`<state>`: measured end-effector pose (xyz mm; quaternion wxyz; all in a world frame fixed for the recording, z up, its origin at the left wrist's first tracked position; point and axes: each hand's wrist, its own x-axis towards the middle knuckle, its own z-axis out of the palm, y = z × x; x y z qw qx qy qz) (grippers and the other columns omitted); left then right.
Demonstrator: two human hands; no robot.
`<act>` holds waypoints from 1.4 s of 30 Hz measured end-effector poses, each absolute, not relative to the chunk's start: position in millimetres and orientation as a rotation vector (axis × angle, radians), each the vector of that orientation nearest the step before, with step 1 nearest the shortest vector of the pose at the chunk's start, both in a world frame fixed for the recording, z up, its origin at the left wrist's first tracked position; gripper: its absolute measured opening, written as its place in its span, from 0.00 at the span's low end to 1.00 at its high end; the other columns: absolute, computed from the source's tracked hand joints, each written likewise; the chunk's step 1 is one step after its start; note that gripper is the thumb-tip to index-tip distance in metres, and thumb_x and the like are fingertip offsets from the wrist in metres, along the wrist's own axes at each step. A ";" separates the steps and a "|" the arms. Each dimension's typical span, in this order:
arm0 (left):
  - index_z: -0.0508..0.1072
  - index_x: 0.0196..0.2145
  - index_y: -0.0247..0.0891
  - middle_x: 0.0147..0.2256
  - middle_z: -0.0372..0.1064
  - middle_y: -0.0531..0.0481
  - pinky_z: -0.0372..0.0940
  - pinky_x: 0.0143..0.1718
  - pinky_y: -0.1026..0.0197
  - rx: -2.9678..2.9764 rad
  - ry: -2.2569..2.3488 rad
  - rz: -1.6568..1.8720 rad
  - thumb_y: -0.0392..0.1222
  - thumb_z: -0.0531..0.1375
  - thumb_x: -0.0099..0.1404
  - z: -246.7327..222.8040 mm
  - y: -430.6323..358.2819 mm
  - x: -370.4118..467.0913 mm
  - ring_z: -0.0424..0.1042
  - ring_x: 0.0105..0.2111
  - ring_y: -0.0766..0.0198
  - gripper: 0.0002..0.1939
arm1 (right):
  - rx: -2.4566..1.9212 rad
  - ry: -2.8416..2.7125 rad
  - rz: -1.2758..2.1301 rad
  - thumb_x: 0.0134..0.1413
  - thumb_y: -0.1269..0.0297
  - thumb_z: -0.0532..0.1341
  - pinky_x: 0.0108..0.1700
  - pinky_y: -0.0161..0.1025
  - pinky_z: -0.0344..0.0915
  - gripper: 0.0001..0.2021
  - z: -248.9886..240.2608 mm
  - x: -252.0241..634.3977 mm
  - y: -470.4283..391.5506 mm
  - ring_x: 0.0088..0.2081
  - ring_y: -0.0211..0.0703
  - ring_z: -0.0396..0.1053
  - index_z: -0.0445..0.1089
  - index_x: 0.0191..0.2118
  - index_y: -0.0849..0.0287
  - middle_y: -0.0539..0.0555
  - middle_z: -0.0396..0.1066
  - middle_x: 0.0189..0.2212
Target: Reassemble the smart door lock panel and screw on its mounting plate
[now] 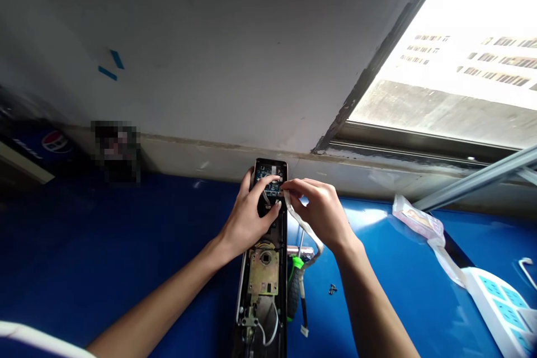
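A long black electronic door lock panel (282,229) lies open-backed on the blue table, its far end towards the wall. My left hand (243,221) grips it near that end, with index finger and thumb over the green circuit board (263,170). At the board's right edge, my right hand (321,210) pinches the end of a white-wrapped cable (311,231). The cable loops down to a loose white connector (304,331). Lower in the panel sit a brassy metal plate (258,279) and a thin white wire (276,324).
A green-and-black screwdriver (294,288) lies against the panel's right side. Several small screws (333,289) are on the blue table (188,313). Farther right are a tape roll in a wrapper (417,218) and a white power strip (489,302). A wall stands behind.
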<state>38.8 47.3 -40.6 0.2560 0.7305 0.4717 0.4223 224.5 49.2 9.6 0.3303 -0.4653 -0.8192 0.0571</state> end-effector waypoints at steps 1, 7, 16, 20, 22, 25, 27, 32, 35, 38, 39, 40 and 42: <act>0.67 0.64 0.49 0.70 0.54 0.44 0.60 0.70 0.43 1.978 1.274 1.166 0.39 0.63 0.69 -41.0 47.9 39.0 0.59 0.70 0.48 0.27 | -1.225 -2.160 0.133 0.61 0.77 0.61 0.36 0.37 0.67 0.11 11.2 223.8 48.0 0.31 0.41 0.75 0.80 0.41 0.59 0.54 0.80 0.32; 0.67 0.63 0.49 0.68 0.58 0.44 0.59 0.70 0.42 1.966 1.262 1.225 0.38 0.64 0.67 -42.5 49.5 40.0 0.59 0.69 0.47 0.27 | -1.213 -2.254 0.052 0.63 0.78 0.58 0.35 0.37 0.65 0.12 14.6 222.8 45.4 0.30 0.40 0.71 0.79 0.42 0.60 0.54 0.79 0.31; 0.68 0.62 0.48 0.68 0.57 0.43 0.61 0.69 0.43 1.968 1.235 1.252 0.39 0.65 0.67 -45.2 50.2 39.1 0.61 0.69 0.47 0.27 | -1.170 -2.372 0.003 0.62 0.78 0.57 0.37 0.37 0.64 0.13 16.1 221.5 43.0 0.33 0.41 0.70 0.78 0.37 0.57 0.55 0.78 0.31; 0.68 0.62 0.49 0.67 0.59 0.44 0.61 0.69 0.42 1.954 1.230 1.267 0.38 0.66 0.67 -46.5 49.5 39.2 0.61 0.69 0.46 0.27 | -1.226 -2.319 0.043 0.60 0.79 0.57 0.36 0.37 0.64 0.13 17.2 220.3 42.6 0.31 0.41 0.70 0.78 0.37 0.57 0.54 0.78 0.31; 0.68 0.62 0.49 0.67 0.59 0.45 0.61 0.69 0.43 1.939 1.222 1.288 0.36 0.65 0.66 -46.6 48.7 40.0 0.60 0.69 0.47 0.27 | -1.256 -2.279 0.076 0.58 0.80 0.58 0.36 0.37 0.63 0.13 16.0 220.0 43.7 0.31 0.40 0.71 0.78 0.38 0.57 0.54 0.79 0.32; 0.69 0.61 0.49 0.67 0.61 0.45 0.62 0.68 0.45 1.925 1.197 1.306 0.36 0.65 0.67 -45.9 47.5 41.2 0.62 0.68 0.49 0.27 | -1.277 -2.238 0.134 0.58 0.78 0.59 0.35 0.35 0.63 0.13 13.0 221.0 46.9 0.29 0.39 0.71 0.78 0.40 0.56 0.52 0.78 0.31; 0.69 0.61 0.49 0.66 0.62 0.45 0.63 0.67 0.46 1.922 1.177 1.319 0.36 0.65 0.67 -45.2 47.1 41.5 0.65 0.66 0.50 0.26 | -1.278 -2.217 0.161 0.59 0.77 0.59 0.34 0.35 0.62 0.12 10.8 222.1 49.5 0.28 0.38 0.71 0.78 0.41 0.56 0.51 0.77 0.29; 0.70 0.60 0.48 0.63 0.65 0.46 0.64 0.66 0.49 1.913 1.150 1.360 0.35 0.65 0.67 -44.1 47.3 41.7 0.67 0.64 0.52 0.25 | -1.261 -2.172 0.185 0.57 0.76 0.60 0.33 0.34 0.60 0.10 6.2 223.5 52.7 0.27 0.36 0.67 0.77 0.39 0.56 0.49 0.74 0.27; 0.71 0.59 0.48 0.62 0.66 0.46 0.65 0.65 0.49 1.912 1.135 1.379 0.35 0.65 0.67 -43.4 47.0 41.9 0.69 0.62 0.52 0.24 | -1.250 -2.141 0.203 0.57 0.76 0.60 0.34 0.33 0.60 0.10 4.5 223.7 52.4 0.27 0.36 0.66 0.77 0.38 0.56 0.49 0.74 0.28; 0.71 0.58 0.48 0.60 0.67 0.47 0.66 0.63 0.50 1.918 1.126 1.388 0.35 0.65 0.66 -42.5 46.4 42.1 0.70 0.61 0.52 0.24 | -1.244 -2.116 0.227 0.56 0.76 0.60 0.33 0.32 0.60 0.09 4.1 223.6 52.4 0.27 0.36 0.66 0.76 0.36 0.57 0.49 0.74 0.27; 0.71 0.58 0.48 0.60 0.67 0.47 0.67 0.63 0.50 1.920 1.124 1.387 0.34 0.65 0.66 -42.4 46.3 42.1 0.70 0.61 0.52 0.24 | -1.243 -2.115 0.237 0.56 0.76 0.60 0.32 0.32 0.60 0.09 4.2 223.5 52.5 0.27 0.35 0.65 0.75 0.35 0.57 0.49 0.74 0.27; 0.71 0.58 0.48 0.60 0.68 0.47 0.67 0.63 0.50 1.921 1.124 1.385 0.34 0.65 0.66 -42.5 46.3 42.1 0.71 0.60 0.53 0.24 | -1.240 -2.117 0.247 0.55 0.76 0.60 0.32 0.32 0.60 0.08 4.2 223.3 52.7 0.27 0.36 0.65 0.75 0.35 0.57 0.49 0.74 0.27; 0.71 0.58 0.48 0.60 0.68 0.47 0.67 0.62 0.50 1.923 1.123 1.385 0.34 0.65 0.66 -42.9 46.6 42.1 0.71 0.60 0.53 0.24 | -1.235 -2.121 0.268 0.55 0.76 0.60 0.34 0.33 0.61 0.09 4.1 222.6 53.3 0.28 0.36 0.67 0.75 0.35 0.56 0.50 0.76 0.28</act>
